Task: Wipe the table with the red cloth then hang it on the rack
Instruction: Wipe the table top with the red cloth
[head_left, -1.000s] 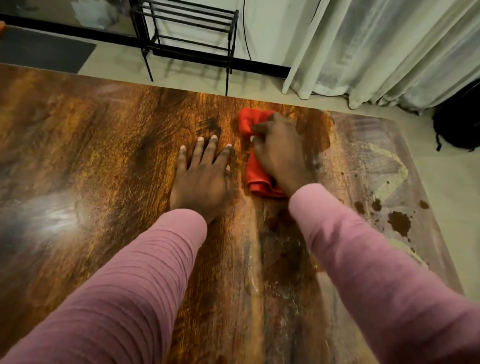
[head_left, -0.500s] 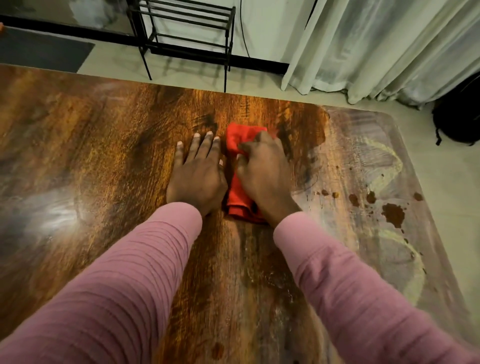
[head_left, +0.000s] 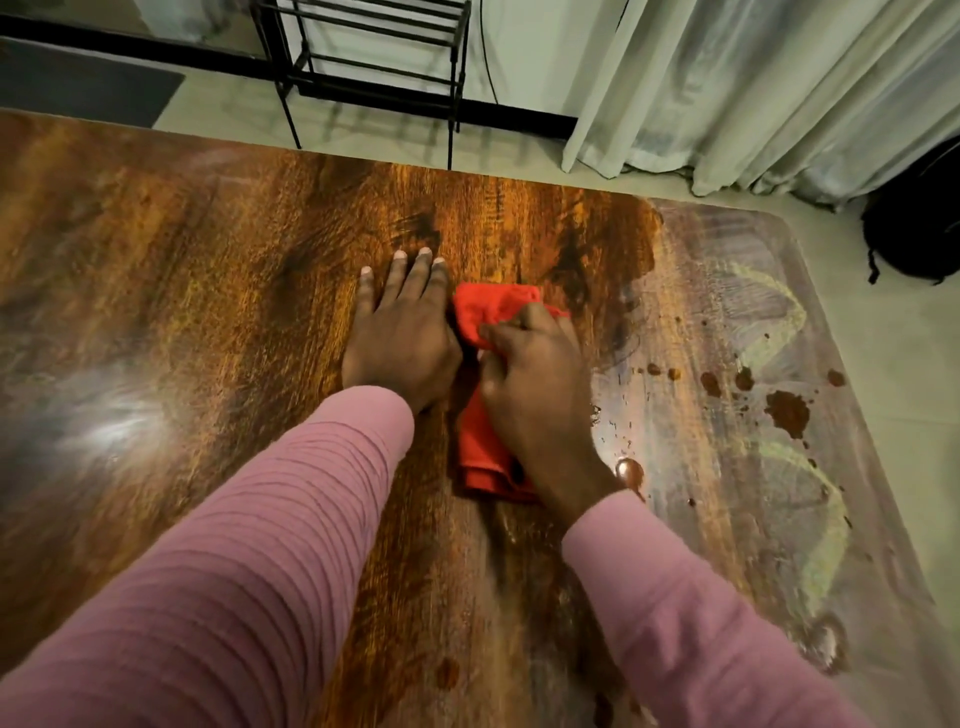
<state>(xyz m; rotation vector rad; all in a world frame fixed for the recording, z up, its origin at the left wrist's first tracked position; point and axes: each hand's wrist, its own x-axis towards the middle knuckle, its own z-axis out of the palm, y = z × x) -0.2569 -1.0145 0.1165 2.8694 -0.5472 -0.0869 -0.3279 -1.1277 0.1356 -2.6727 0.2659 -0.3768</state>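
Red cloth: soft fabric folded into a thick oblong pad, with a doubled edge showing at the near end. It lies flat near the middle of the desk, under the right hand and just beside the left hand.

Right hand: fingers curled over the far part of the pad, bunching and gripping it. The palm and wrist bear down on the rest.

Left hand: flat on the wood, fingers straight and close together, holding nothing. Its edge touches the cloth. It appears to serve as a brace.

Desk: dark wood-grain top, glossy, with a rounded far right corner. The right-hand portion is dull and filmy, with pale curved streaks and scattered brown blotches. A shiny wet drop sits just beside the right wrist.

Step in hand, as judged: wiping, partly done, with the soiled area lying to the right of the cloth. To do it well:
- Keep the pad folded so the pressure spreads evenly.
- Press through the palm rather than the fingertips.
- Sweep into the blotches in overlapping passes.
- Turn to a clean face once the fabric loads, or the gloss is likely to smear.
- The blotches look granular and may need a second pass.

Rack: black, open frame of thin metal bars. It stands on the floor beyond the far edge of the desk. The rails look suited to draping.

Curtain: pale and pleated, reaching the floor.

Sleeves: pink ribbed knit.
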